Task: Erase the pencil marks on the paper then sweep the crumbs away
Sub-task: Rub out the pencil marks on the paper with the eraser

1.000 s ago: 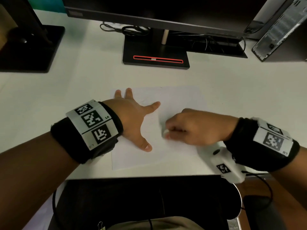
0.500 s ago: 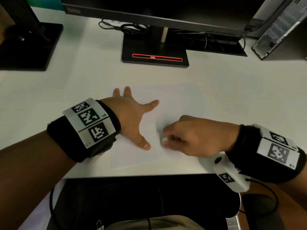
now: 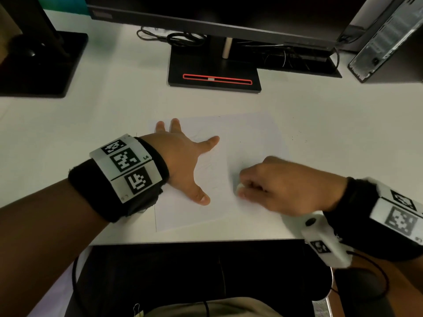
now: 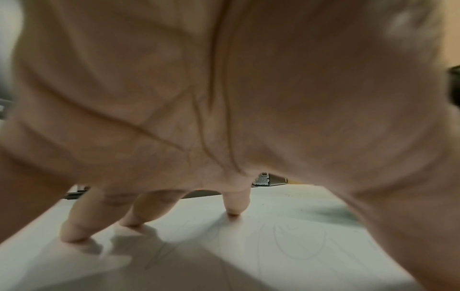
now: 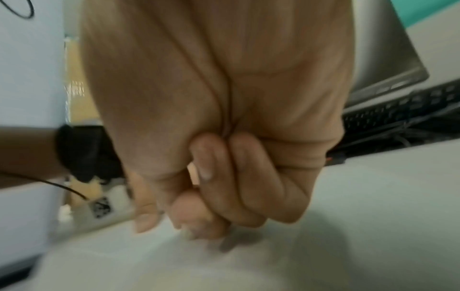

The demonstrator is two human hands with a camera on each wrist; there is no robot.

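Observation:
A white sheet of paper (image 3: 249, 138) lies on the white desk near its front edge. Faint pencil lines (image 4: 296, 248) run across the paper under my left palm. My left hand (image 3: 185, 161) lies spread flat on the sheet's left half, fingertips pressing down. My right hand (image 3: 274, 186) is curled and pinches a small white eraser (image 3: 240, 186) against the paper near its middle. In the right wrist view the hand (image 5: 211, 196) is blurred and the eraser is hidden by the fingers.
A monitor stand (image 3: 214, 74) with a red slot sits behind the paper. A second black stand (image 3: 39, 62) is at the far left, a computer case (image 3: 386, 37) at the far right. Tiny dark crumbs (image 3: 297, 136) dot the desk right of the sheet.
My right hand with the eraser has shifted slightly back and forth over the middle of the paper. The left hand has stayed pressed on the sheet.

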